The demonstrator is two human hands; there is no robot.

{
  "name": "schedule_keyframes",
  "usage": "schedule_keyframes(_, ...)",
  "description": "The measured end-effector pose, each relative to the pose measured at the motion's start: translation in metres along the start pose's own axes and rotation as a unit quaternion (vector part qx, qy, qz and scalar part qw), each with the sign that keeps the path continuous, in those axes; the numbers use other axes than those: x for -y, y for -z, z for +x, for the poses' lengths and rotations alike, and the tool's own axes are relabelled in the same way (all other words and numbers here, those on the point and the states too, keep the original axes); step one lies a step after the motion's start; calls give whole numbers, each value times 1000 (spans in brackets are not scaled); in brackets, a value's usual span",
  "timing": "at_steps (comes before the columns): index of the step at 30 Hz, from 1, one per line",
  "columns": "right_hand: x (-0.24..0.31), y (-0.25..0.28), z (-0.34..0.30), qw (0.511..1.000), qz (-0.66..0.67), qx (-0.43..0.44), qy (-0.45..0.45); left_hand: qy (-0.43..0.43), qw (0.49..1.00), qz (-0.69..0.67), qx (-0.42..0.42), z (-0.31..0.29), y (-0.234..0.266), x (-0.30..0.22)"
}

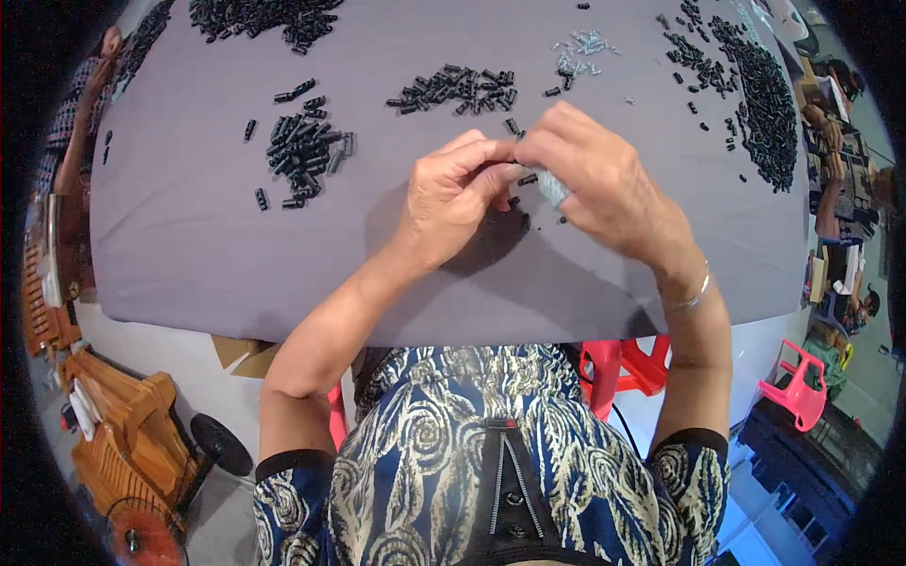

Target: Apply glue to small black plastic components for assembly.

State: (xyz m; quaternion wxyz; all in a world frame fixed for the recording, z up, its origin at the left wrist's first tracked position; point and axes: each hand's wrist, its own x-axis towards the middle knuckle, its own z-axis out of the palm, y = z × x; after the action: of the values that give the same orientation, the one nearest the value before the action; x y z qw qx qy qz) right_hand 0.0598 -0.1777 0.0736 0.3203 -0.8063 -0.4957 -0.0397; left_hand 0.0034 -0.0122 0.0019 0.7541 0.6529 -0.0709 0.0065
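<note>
My left hand (451,196) is closed in a pinch above the table, with its fingertips against those of my right hand (596,170). What the left fingertips hold is mostly covered; only a sliver of something dark shows. My right hand is curled, and a pale bluish-white thing (552,187) shows beneath its fingers, its kind unclear. Small black cylindrical pieces (527,180) lie on the grey cloth just under both hands. Beyond them spreads a loose heap of the same black pieces (458,89), and another heap (300,156) is to the left.
Tiny silvery parts (587,45) lie at the far middle. Larger black heaps cover the far left (260,21) and the right side (766,118) of the grey tablecloth (217,255). Other people sit at both ends. A red stool (797,387) stands to the right, wooden furniture (127,429) to the left.
</note>
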Motion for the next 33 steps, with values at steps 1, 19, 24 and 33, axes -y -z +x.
schedule_keyframes(1,-1,-1,0,1000,1,0,-1,10,1000,-23,-10,-1,0,0)
schedule_keyframes(19,-15,-23,-30,729,592,-23,-343,-51,997,-53,-31,-1,-3,-3)
schedule_keyframes(24,-6,-46,-32,617,701,-59,-351,-117,993,-12,-14,-1,-5,-5)
schedule_keyframes(33,13,-64,-39,579,786,-67,-206,-191,979,67,10,-12,-5,-10)
